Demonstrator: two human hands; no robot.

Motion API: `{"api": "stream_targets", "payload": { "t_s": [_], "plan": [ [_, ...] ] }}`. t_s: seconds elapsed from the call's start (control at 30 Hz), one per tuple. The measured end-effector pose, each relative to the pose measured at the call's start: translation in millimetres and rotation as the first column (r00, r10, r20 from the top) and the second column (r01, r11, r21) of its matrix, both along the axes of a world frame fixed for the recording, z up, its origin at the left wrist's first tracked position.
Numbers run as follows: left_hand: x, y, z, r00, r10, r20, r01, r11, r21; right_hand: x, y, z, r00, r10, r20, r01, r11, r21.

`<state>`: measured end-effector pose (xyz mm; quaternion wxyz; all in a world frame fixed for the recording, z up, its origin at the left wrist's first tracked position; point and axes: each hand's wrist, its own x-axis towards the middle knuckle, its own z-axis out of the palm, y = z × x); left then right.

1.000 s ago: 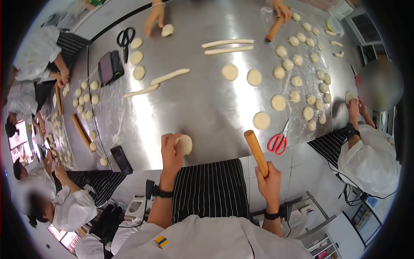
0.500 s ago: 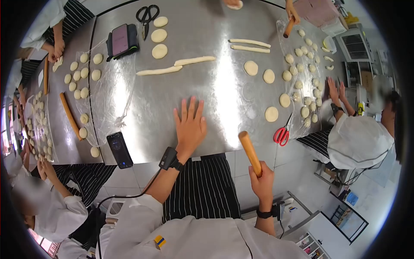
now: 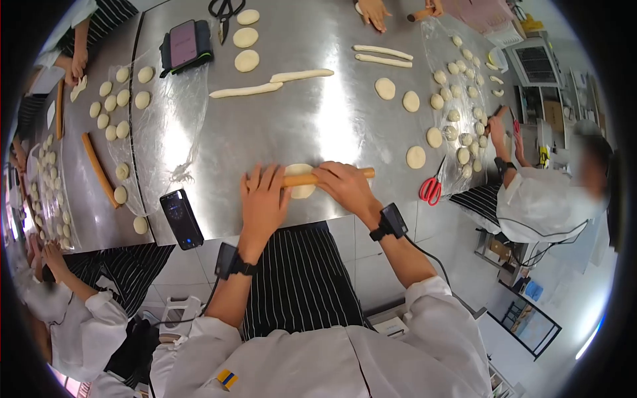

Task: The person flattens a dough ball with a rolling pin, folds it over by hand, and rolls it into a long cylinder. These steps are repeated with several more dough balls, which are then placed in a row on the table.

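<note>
A wooden rolling pin [image 3: 302, 180] lies across a flat dough disc [image 3: 303, 192] near the front edge of the steel table. My left hand [image 3: 265, 194] presses on the pin's left end, its fingers over the wood. My right hand [image 3: 346, 187] rests on the pin right of the disc, fingers curled over it; the pin's end sticks out beyond. Behind my hands lie two long dough strips [image 3: 245, 90] touching end to end. Farther back, several dough rounds [image 3: 247, 61] stand in a column.
A phone [image 3: 181, 219] lies at the front left edge. Red scissors [image 3: 430, 190] lie right, beside dough balls [image 3: 462, 156] on plastic film. Another phone [image 3: 184, 45] and black scissors [image 3: 224, 13] are at the back. Co-workers' hands work at the left, right and back.
My right hand has brought the rolling pin onto the table over the dough disc. My left hand, flat before, is now on the pin. The disc shows between my hands.
</note>
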<state>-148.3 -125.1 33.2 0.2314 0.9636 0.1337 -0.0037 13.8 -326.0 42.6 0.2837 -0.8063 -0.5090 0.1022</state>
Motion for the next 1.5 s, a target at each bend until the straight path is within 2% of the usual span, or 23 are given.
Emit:
{"api": "stream_targets", "payload": {
  "t_s": [0.07,0.13,0.2,0.27,0.43,0.5,0.63,0.67,0.73,0.8,0.83,0.87,0.9,0.93,1.0,1.03,1.13,1.2,1.23,1.3,1.4,1.43,1.5],
  "plan": [
    [-5,2,-17,0.998,0.028,0.052,-0.029,1.0,0.008,-3,2,-8,1.0,0.006,-0.031,-0.007,0.999,-0.043],
    [-4,5,-27,0.992,0.058,0.115,-0.06,0.998,0.015,-6,-2,-8,0.989,-0.101,0.104,0.104,0.994,-0.021],
    [-14,4,-27,0.993,0.097,0.071,-0.102,0.993,0.062,-20,-19,-21,0.986,-0.165,0.013,0.165,0.983,-0.085],
    [-18,-4,-33,0.986,0.142,0.086,-0.146,0.988,0.047,-24,-20,-22,0.936,-0.317,0.151,0.327,0.943,-0.053],
    [8,6,-30,0.982,0.174,0.07,-0.181,0.978,0.105,-16,-9,-41,0.922,-0.344,0.175,0.366,0.923,-0.114],
    [26,16,-28,0.985,0.169,0.032,-0.172,0.97,0.174,-1,1,-47,0.891,-0.266,0.368,0.369,0.896,-0.247],
    [72,36,-24,0.969,0.204,0.141,-0.234,0.941,0.245,44,35,-36,0.89,-0.285,0.356,0.378,0.898,-0.225],
    [85,41,-18,0.945,0.297,0.139,-0.323,0.914,0.246,60,43,-31,0.892,-0.283,0.353,0.374,0.9,-0.225],
    [108,52,-24,0.912,0.388,0.131,-0.41,0.877,0.25,89,58,-26,0.925,-0.321,0.2,0.36,0.91,-0.206],
    [130,73,-36,0.809,0.474,0.348,-0.563,0.795,0.225,117,69,-24,0.908,-0.334,0.253,0.38,0.911,-0.162],
    [130,78,-28,0.807,0.474,0.353,-0.565,0.793,0.227,130,66,-18,0.943,-0.298,0.147,0.323,0.926,-0.194],
    [127,84,-21,0.924,0.341,0.173,-0.372,0.906,0.201,137,61,-12,0.965,-0.258,0.036,0.26,0.939,-0.224],
    [123,87,-15,0.985,0.172,-0.002,-0.17,0.976,0.134,137,51,-15,0.989,-0.126,0.083,0.13,0.99,-0.046],
    [115,87,-14,0.985,0.175,-0.001,-0.173,0.975,0.137,132,42,-13,0.989,-0.123,0.084,0.127,0.991,-0.043],
    [92,79,-15,0.97,-0.154,0.187,0.142,0.987,0.074,116,22,-9,0.988,0.054,0.148,-0.051,0.998,-0.024],
    [88,80,-19,0.971,-0.155,0.183,0.144,0.987,0.072,114,18,-9,0.997,0.027,0.068,-0.009,0.967,-0.253],
    [86,86,-10,0.979,-0.177,0.099,0.156,0.969,0.19,95,19,7,0.995,-0.051,0.087,0.067,0.98,-0.189],
    [65,80,20,0.984,-0.133,0.115,0.116,0.982,0.15,71,9,32,0.992,-0.063,0.106,0.08,0.985,-0.156],
    [48,72,31,0.985,-0.133,0.112,0.116,0.982,0.148,54,2,44,0.997,-0.067,0.034,0.072,0.983,-0.168],
    [17,56,47,0.989,-0.137,-0.064,0.141,0.988,0.063,35,-5,41,0.996,-0.076,-0.051,0.063,0.974,-0.216],
    [7,42,3,0.998,-0.048,0.03,0.046,0.997,0.066,27,9,-5,0.983,-0.138,-0.121,0.104,0.963,-0.249],
    [15,40,-1,1.0,-0.02,0.007,0.019,0.997,0.075,29,20,-10,0.984,-0.14,-0.108,0.111,0.965,-0.239],
    [28,33,0,0.998,0.05,-0.034,-0.046,0.993,0.113,23,33,-20,0.959,-0.229,0.168,0.26,0.946,-0.194]
  ]
}}
